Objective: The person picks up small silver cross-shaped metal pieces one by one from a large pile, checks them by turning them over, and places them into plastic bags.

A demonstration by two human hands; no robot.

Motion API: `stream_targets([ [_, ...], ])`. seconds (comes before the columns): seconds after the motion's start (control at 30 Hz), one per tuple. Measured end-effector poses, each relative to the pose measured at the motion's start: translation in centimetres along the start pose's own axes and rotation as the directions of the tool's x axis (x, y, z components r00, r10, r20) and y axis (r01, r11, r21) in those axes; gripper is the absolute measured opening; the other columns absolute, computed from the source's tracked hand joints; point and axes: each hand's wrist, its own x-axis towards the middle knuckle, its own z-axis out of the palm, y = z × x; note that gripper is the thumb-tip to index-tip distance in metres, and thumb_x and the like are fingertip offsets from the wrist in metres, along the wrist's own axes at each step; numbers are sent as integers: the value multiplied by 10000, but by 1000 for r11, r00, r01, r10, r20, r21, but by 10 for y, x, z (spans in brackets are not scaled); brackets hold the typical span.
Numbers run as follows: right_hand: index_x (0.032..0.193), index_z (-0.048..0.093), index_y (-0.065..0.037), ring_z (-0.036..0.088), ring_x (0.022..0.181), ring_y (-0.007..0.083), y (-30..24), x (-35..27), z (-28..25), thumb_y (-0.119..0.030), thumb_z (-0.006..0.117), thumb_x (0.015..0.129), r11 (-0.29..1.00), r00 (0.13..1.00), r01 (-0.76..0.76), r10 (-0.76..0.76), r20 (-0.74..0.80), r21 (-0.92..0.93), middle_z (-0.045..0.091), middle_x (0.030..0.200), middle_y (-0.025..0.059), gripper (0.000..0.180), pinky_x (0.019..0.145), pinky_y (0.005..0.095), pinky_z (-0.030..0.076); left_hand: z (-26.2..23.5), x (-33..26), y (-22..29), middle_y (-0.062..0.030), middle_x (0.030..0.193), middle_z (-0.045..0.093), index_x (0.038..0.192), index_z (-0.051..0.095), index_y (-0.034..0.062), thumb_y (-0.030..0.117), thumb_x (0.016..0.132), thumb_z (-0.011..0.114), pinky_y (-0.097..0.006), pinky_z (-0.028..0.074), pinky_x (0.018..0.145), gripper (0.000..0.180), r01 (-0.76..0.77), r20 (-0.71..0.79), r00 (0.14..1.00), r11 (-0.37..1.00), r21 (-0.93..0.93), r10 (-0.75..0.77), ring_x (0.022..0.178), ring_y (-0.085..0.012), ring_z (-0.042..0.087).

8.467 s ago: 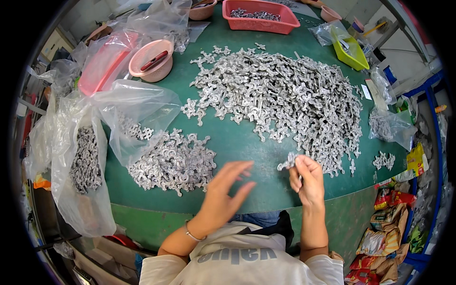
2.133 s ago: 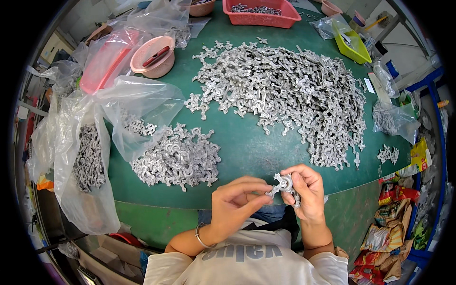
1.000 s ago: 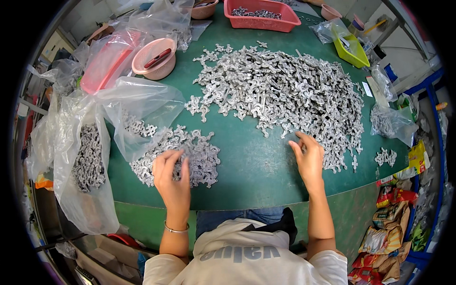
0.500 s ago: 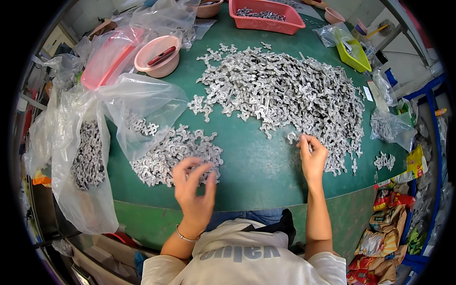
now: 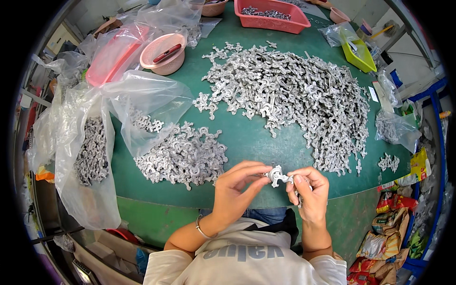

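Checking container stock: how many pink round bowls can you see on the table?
3: one pink bowl at upper left holding a red tool, two partly cut off along the top edge. More may be hidden.

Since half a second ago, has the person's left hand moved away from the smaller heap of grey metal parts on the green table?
Yes. The left hand has swung right, away from the smaller heap of grey metal parts, meeting the right hand at the table's near edge.
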Motion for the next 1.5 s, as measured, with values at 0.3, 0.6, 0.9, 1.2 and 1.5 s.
stream_targets([
  [0.3, 916, 586, 53, 448, 473, 67, -5, -13, 1, 11, 519, 837, 992, 994, 107, -108, -4, -69, 606, 703, 115, 112, 439, 190, 352, -1, -5, 6, -155, 1004, 559, 971, 593, -75, -102, 770, 570, -276, 496, 785, 204, 38, 40, 999, 994, -104, -34, 888, -190, 577],
  [0.6, 901, 604, 55, 464, 488, 59, -11, -22, 3, 29, 548, 801, 975, 983, 185, -182, 38, -120, 606, 693, 98, 118, 442, 179, 355, -1, -6, 9, -144, 1026, 554, 970, 591, -81, -102, 782, 559, -273, 489, 805, 192, 119, 97, 990, 964, -237, -99, 917, -179, 566],
  [0.9, 934, 615, 21, 510, 510, 130, 25, 54, -28, -72, 656, 748, 538, 961, 136, -276, -21, -832, 530, 565, 78, 212, 482, 247, 395, -58, 5, 24, -102, 808, 626, 804, 629, -14, -62, 692, 609, -281, 459, 698, 123, 3, -291, 888, 628, 778, 356, 726, -204, 588],
  [1.2, 716, 553, 20, 563, 661, 372, 49, 99, -18, -141, 605, 788, 115, 913, 240, -363, 184, -964, 601, 762, 180, 184, 561, 444, 432, -89, 4, 21, -124, 901, 570, 883, 598, -7, -46, 701, 595, -324, 425, 737, 187, 104, -245, 845, 304, 947, 475, 823, -249, 538],
  [1.5, 829, 607, 16, 409, 461, 33, 10, 29, -8, -132, 537, 874, 966, 989, -141, 149, 21, -219, 521, 593, -2, 170, 400, 168, 288, -20, 2, 15, -118, 1022, 541, 1044, 580, -14, -66, 726, 602, -245, 458, 724, 322, -18, -74, 996, 915, 402, 52, 900, -162, 539],
])
